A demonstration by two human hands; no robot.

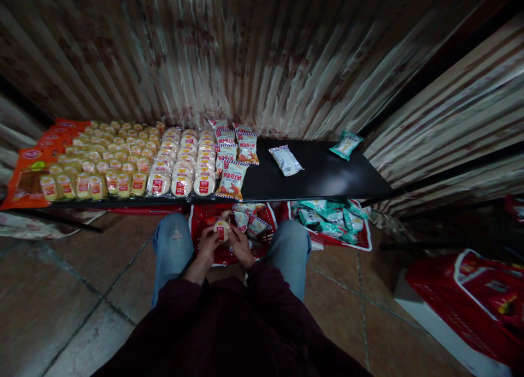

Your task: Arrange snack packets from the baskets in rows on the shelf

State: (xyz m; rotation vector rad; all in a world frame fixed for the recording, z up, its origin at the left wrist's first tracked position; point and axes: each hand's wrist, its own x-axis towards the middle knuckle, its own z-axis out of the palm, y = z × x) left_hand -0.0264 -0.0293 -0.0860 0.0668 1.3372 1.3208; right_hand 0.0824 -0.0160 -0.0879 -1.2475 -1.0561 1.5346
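Note:
Over a red basket (pixel 199 217) between my knees, a round pale pastry in clear wrapping with a red label (pixel 221 231) is held up. My left hand (pixel 208 247) grips its left side with closed fingers. On its right edge, my right hand (pixel 241 246) is closed as well. Several blue-and-white striped snack packets (pixel 257 225) lie in the basket beside the hands. Just above, on the black shelf (pixel 327 180), similar round wrapped pastries (pixel 181 186) stand in rows. Striped snack packets with red lettering (pixel 230 181) are grouped to their right.
Orange packets (pixel 30 169) and many yellow wrapped cakes (pixel 98 186) fill the shelf's left part. A white packet (pixel 286 160) and a green packet (pixel 346 144) lie farther right. Another red basket (pixel 366 235) holds green packets (pixel 333 216). Striped curtain (pixel 245 55) hangs behind.

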